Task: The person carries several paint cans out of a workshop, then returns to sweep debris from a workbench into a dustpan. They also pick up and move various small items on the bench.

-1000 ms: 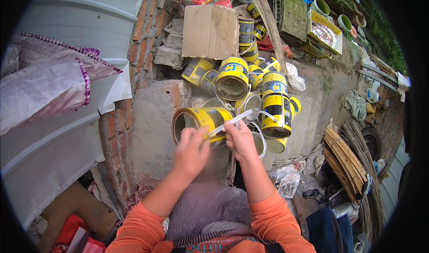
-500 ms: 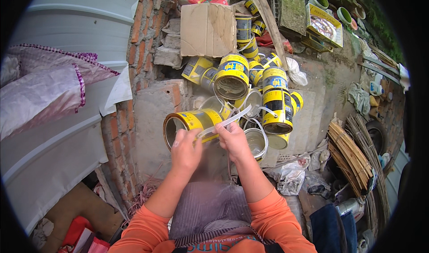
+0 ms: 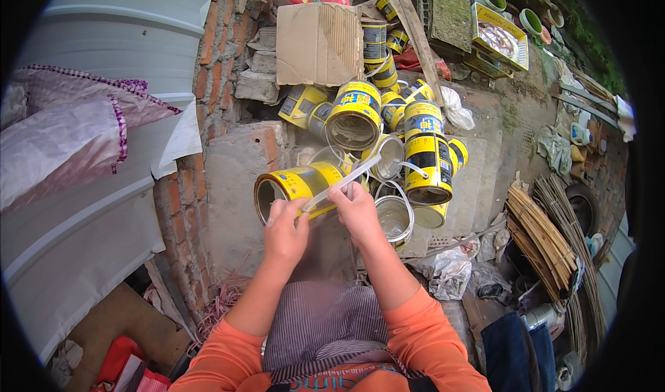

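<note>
A yellow-and-black paint can lies on its side in front of me, its rusty-rimmed open end toward the left. A white plastic handle strap slants up to the right across the can. My right hand is closed round the strap's middle, thumb on top. My left hand has its fingers pinched at the strap's lower end, against the can's side. More yellow-and-black cans are piled just beyond, and a stacked pair stands to the right. An open can with a white handle sits beside my right hand.
A cardboard box stands behind the pile, with a long wooden plank leaning to its right. A brick wall edge and pale metal sheeting run along the left. Bundled sticks and plastic bags lie at the right.
The strap's upper end has swung slightly up and to the left, so it slants more steeply. Both hands stay on it; the left fingers have shifted a little.
</note>
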### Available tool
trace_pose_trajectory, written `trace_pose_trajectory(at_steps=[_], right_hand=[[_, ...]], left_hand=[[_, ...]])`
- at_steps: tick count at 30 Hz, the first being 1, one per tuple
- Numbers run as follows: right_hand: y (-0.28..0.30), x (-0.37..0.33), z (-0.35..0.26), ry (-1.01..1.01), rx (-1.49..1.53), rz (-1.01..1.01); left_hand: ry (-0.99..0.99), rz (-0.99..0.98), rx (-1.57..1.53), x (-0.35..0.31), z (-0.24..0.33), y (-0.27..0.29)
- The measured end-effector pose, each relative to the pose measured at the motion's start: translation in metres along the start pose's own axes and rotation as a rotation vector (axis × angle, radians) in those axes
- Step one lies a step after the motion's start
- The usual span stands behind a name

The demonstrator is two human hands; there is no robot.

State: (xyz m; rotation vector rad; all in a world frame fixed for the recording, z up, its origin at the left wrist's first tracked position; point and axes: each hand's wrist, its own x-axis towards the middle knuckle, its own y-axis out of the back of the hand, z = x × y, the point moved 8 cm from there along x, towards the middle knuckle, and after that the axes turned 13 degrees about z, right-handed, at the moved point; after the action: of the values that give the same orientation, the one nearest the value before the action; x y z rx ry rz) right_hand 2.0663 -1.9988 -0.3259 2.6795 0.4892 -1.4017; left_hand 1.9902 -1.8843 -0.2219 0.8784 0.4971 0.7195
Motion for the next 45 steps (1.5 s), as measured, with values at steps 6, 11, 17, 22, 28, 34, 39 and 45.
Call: trace_pose_trajectory(at_steps=[6,11,17,22,28,34,39,45], right_hand=[[-0.015,0.016,0.002,0.13,-0.005,-0.02],[-0.021,0.014,0.005,0.031,0.054,-0.188],[-0.021,0.004,0.005,-0.092,0.03,-0.327],[-0.02,0.002,-0.008,-0.102,0.175,-0.211],[0.016,-0.02,-0.026,-0.179,0.272,-0.215],[0.048,-0.04,-0.036,-0.107,0.312,-0.332],[0.049,-0.039,-0.032,0.018,0.169,-0.249],[0.041,-0.044,-0.026,-0.023,-0.026,-0.296]], left_hand=[[0.053,-0.221,0.055,-0.011,0.001,-0.015],[0.044,-0.148,-0.132,-0.009,-0.01,-0.018],[0.073,-0.154,-0.167,-0.011,-0.028,-0.036],[0.227,-0.283,-0.416,-0.009,-0.035,-0.05],[0.564,-0.161,-0.751,-0.008,-0.05,-0.04],[0.581,-0.102,-0.721,-0.005,-0.06,-0.019],[0.558,-0.094,-0.709,-0.008,-0.063,-0.011],[0.534,-0.131,-0.685,-0.014,-0.064,-0.005]])
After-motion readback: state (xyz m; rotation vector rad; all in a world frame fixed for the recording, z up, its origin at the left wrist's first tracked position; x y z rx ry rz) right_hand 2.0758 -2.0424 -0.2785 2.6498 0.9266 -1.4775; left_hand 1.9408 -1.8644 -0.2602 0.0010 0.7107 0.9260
